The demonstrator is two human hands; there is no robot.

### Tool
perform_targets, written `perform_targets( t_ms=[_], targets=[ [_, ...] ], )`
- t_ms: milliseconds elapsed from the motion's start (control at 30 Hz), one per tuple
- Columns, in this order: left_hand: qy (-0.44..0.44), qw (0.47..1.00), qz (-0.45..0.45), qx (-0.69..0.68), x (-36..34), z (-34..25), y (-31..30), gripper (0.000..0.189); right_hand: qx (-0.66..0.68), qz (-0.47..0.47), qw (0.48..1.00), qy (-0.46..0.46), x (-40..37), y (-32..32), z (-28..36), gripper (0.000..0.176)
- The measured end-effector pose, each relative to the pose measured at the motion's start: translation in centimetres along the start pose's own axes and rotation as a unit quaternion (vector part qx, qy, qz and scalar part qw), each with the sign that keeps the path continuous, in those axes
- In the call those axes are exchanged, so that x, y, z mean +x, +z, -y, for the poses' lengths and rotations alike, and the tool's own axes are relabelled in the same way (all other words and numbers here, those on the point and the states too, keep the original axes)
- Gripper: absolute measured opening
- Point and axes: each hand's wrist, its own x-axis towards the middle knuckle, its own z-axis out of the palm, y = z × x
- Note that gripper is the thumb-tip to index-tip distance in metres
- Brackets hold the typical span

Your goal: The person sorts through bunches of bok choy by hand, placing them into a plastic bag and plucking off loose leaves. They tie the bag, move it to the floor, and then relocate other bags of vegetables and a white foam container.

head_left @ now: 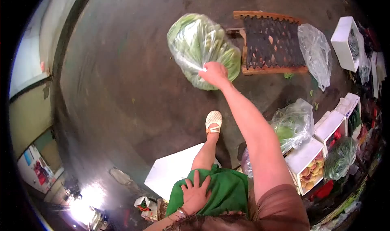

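Observation:
A large clear plastic bag of leafy green vegetables [199,38] hangs from my right hand [215,74], whose fingers are closed around its gathered neck. My arm is stretched out ahead, and the bag is held over the dark floor [122,88]. Against the green cloth [229,188] over my lap, my left hand [195,195] lies flat with its fingers spread. Nothing is in that hand. Just right of the bag stands a low wooden seat with dark webbing [274,42].
An empty-looking clear plastic bag [316,52] lies beside the seat. Along the right are a bag with greens [294,125], a box of yellow-orange fruit [312,172] and a white foam box [344,44]. A white board or lid [170,170] sits near my legs.

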Motion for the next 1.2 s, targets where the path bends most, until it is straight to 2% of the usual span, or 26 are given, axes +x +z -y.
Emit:
perform_targets(
  t_ms=[133,167,233,433,500,633,700,767,833,867,933,967,1000,1033,1100,1133,1200],
  targets=[
    [-0.011,0.999,0.009,0.033,-0.6,-0.6,1.3,0.057,0.067,0.024,0.997,-0.036,-5.5,-0.6,-0.5,0.033],
    [-0.016,0.999,0.006,0.040,-0.7,-0.6,1.7,0.057,0.085,-0.011,0.995,-0.047,-6.9,0.7,-1.4,0.031],
    [-0.007,0.996,-0.005,0.083,-1.1,-0.9,2.6,0.057,0.108,0.035,0.992,-0.048,-10.8,1.1,-2.5,0.031],
    [-0.019,0.989,-0.035,0.143,-2.3,-1.2,6.0,0.057,0.329,0.047,0.943,0.012,-27.9,4.7,-7.4,0.026],
    [-0.021,0.983,-0.021,0.180,-2.9,-1.3,7.5,0.062,0.291,0.008,0.957,0.017,-33.3,5.8,-8.3,0.027],
    [-0.016,0.972,-0.038,0.231,-3.9,-2.8,8.8,0.061,0.361,-0.075,0.927,0.073,-42.2,0.6,-10.1,0.028],
    [-0.006,0.964,-0.050,0.263,-3.9,-3.4,9.5,0.062,0.421,-0.141,0.895,0.051,-46.5,-1.3,-11.1,0.030],
    [0.010,0.959,-0.063,0.278,-3.8,-4.0,10.3,0.063,0.453,-0.168,0.874,0.052,-51.4,-3.6,-12.1,0.029],
    [0.029,0.953,-0.073,0.292,-3.6,-4.6,11.2,0.064,0.466,-0.236,0.852,-0.015,-56.3,-5.6,-13.0,0.026],
    [0.021,0.959,-0.074,0.274,-3.2,-4.7,11.9,0.066,0.510,-0.212,0.833,-0.019,-59.1,-6.8,-13.3,0.025],
    [-0.008,0.969,-0.043,0.244,-2.8,-5.8,12.5,0.066,0.579,-0.245,0.776,-0.055,-63.8,-7.8,-13.9,0.025],
    [0.008,0.965,-0.047,0.256,-1.8,-4.0,12.0,0.066,0.610,-0.262,0.743,-0.083,-66.1,-8.0,-14.3,0.025],
    [0.088,0.991,0.042,-0.090,0.2,-1.3,10.9,0.066,0.684,-0.225,0.689,-0.081,-69.1,-9.2,-14.4,0.025],
    [0.156,0.884,0.133,-0.421,1.1,-1.0,10.1,0.066,0.683,-0.241,0.684,-0.087,-71.5,-9.8,-14.9,0.025],
    [0.037,0.837,0.049,-0.543,-6.9,-12.8,5.3,0.065,0.727,-0.215,0.630,-0.168,-75.4,-10.7,-15.7,0.009],
    [0.045,0.844,0.051,-0.532,-7.6,-17.2,4.6,0.065,0.736,-0.217,0.614,-0.188,-77.3,-11.0,-16.0,0.009],
    [0.240,0.765,0.225,-0.553,-7.7,-24.0,3.4,0.064,0.731,-0.231,0.614,-0.190,-79.9,-11.1,-16.5,0.009]
  ],
)
